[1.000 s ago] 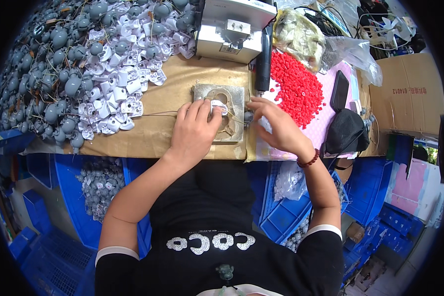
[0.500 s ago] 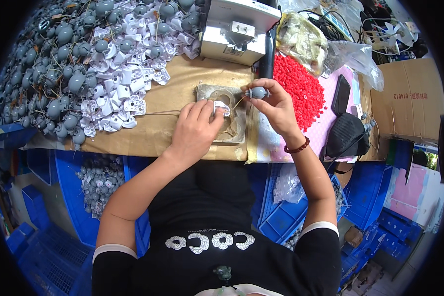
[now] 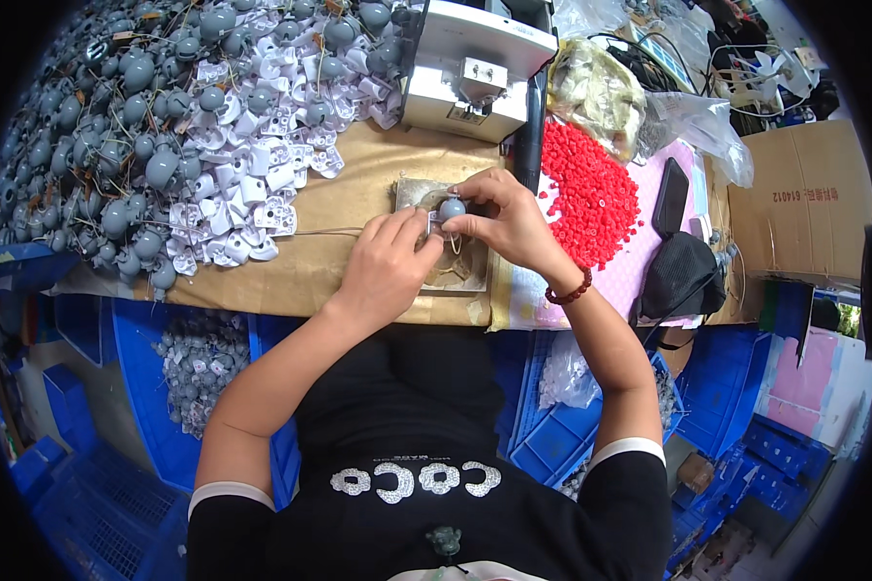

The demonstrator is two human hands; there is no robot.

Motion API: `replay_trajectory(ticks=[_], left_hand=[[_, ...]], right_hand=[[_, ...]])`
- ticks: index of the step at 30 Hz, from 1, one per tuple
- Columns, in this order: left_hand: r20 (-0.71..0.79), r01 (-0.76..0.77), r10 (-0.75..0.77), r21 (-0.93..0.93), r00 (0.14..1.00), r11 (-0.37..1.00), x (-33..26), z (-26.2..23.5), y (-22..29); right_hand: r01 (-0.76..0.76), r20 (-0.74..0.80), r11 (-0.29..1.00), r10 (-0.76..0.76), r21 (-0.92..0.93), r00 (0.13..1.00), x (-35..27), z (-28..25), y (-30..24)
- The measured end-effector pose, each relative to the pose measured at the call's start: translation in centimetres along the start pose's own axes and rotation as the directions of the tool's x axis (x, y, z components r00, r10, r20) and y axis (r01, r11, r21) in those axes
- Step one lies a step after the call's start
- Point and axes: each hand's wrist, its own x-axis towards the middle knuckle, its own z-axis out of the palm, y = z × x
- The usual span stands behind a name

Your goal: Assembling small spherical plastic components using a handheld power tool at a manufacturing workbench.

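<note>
My right hand [image 3: 506, 221] pinches a small grey ball-shaped part [image 3: 451, 207] between thumb and fingers, over a flat metal plate [image 3: 470, 278] with recessed shapes. A short wire loops below the ball. Close on its left, my left hand [image 3: 382, 259] has its fingers bent together on a small white plastic piece [image 3: 434, 217], mostly covered by the fingertips. The ball is right against the white piece; whether they are joined cannot be made out. From under the left hand a thin cable [image 3: 327, 231] runs left to the heap.
Grey ball parts [image 3: 136, 73] and white plastic housings [image 3: 254, 184] are heaped at left. A white machine [image 3: 465, 97] stands behind the plate. Small red caps [image 3: 591, 198], a phone [image 3: 670, 194] and a black cloth item [image 3: 681, 271] lie right. Blue crates [image 3: 140, 387] sit below the table edge.
My right hand has brought the grey ball part left and slightly down, from beside the plate to the white piece. The left hand has stayed nearly in place.
</note>
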Motion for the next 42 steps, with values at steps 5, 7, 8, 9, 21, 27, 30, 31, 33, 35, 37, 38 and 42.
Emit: replay_trajectory(ticks=[5,7,8,9,21,27,30,31,33,35,37,38,42], left_hand=[[0.019,0.071,-0.071,-0.010,0.997,0.997,0.3,-0.2,0.0],[0.095,0.188,-0.182,-0.062,0.979,0.980,0.8,-0.5,0.3],[0.080,0.210,-0.204,-0.077,0.976,0.975,1.4,-0.6,0.5],[0.065,0.232,-0.226,-0.092,0.972,0.968,2.2,-0.8,0.7],[0.062,0.204,-0.204,-0.001,0.977,0.979,3.2,0.3,0.5],[0.013,0.228,-0.228,-0.037,0.974,0.973,2.8,0.7,0.7],[0.005,0.254,-0.254,-0.053,0.967,0.966,2.7,0.7,0.8],[0.005,0.261,-0.261,-0.063,0.965,0.963,2.7,0.8,0.8],[0.000,0.275,-0.276,-0.070,0.961,0.959,2.6,0.8,0.7],[-0.001,0.295,-0.297,-0.092,0.955,0.951,2.8,0.8,0.6],[0.014,0.313,-0.314,-0.132,0.949,0.941,3.0,0.3,0.7],[0.019,0.328,-0.329,-0.152,0.944,0.932,3.0,0.2,0.8],[0.025,0.365,-0.367,-0.192,0.930,0.911,3.2,-0.1,0.6]], right_hand=[[0.035,-0.064,0.984,-0.047,-0.175,0.997,-0.2,1.0,0.2],[-0.036,-0.101,0.992,0.024,-0.120,0.995,-0.3,1.0,-0.1],[-0.041,-0.106,0.992,0.028,-0.122,0.994,-0.4,1.0,-0.2],[-0.045,-0.110,0.991,0.032,-0.125,0.993,-0.5,1.2,-0.3],[-0.302,-0.435,0.812,0.066,-0.499,0.898,4.6,-3.5,5.0],[-0.318,-0.501,0.928,0.185,-0.195,0.846,4.7,-4.0,6.2],[-0.245,-0.493,0.946,0.319,0.211,0.809,3.8,-6.0,4.4],[-0.136,-0.539,0.972,0.221,0.192,0.813,3.2,-6.8,3.5],[0.149,-0.670,0.974,0.003,0.170,0.742,2.8,-7.3,0.7],[0.379,-0.747,0.883,-0.050,0.278,0.663,3.7,-8.2,-3.6],[0.420,-0.602,0.715,0.000,0.558,0.799,4.1,-9.4,-6.0],[0.351,-0.445,0.619,-0.001,0.703,0.895,4.3,-9.9,-6.3],[0.403,-0.454,0.731,-0.143,0.550,0.879,8.4,-7.8,-6.7]])
